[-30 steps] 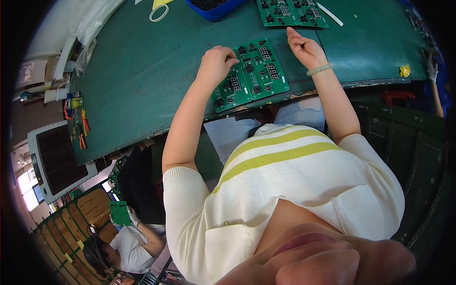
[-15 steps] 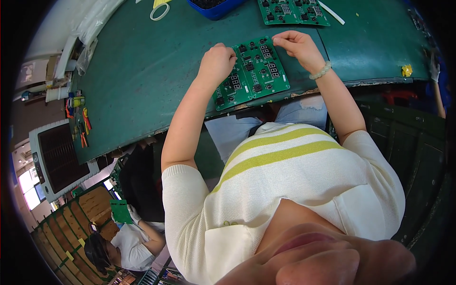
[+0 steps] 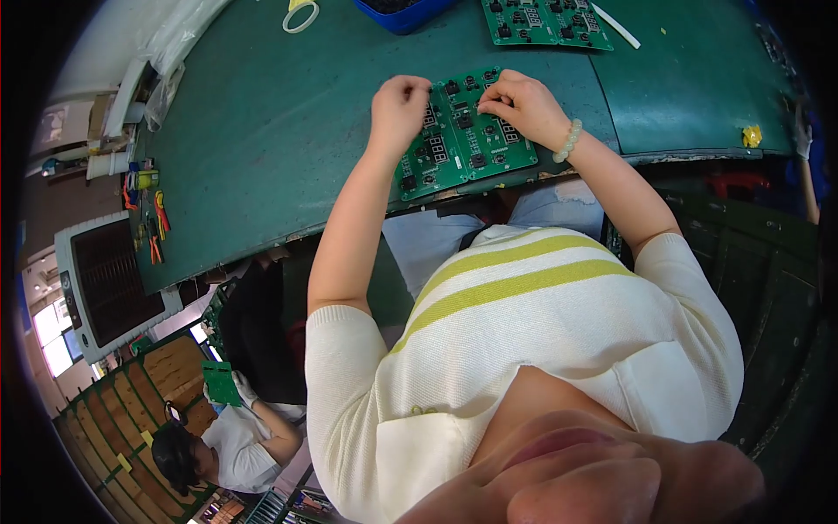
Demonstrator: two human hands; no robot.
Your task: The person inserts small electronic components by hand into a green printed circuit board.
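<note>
A green circuit board panel [image 3: 471,144] with black digit displays and small black parts lies on the green table in front of me. My left hand [image 3: 401,106] is closed at the board's upper left edge, thumb and fingers together. Over the board's upper right part, my right hand [image 3: 521,105] has its fingertips pinched close to the components. Whatever is between the fingers of either hand is too small or hidden to name. The right hand covers part of the upper right display.
Beyond the board stand a blue tray [image 3: 407,24] of dark parts and another circuit board panel [image 3: 546,24], a white stick [image 3: 618,28] beside it. A tape ring [image 3: 300,17] lies far left. Pliers [image 3: 161,214] hang at the left edge. A seated person holds a green board [image 3: 221,384].
My right hand has moved left and slightly down, from the board's upper right corner to over its components. My left hand stays by the upper left edge, fingers still closed.
</note>
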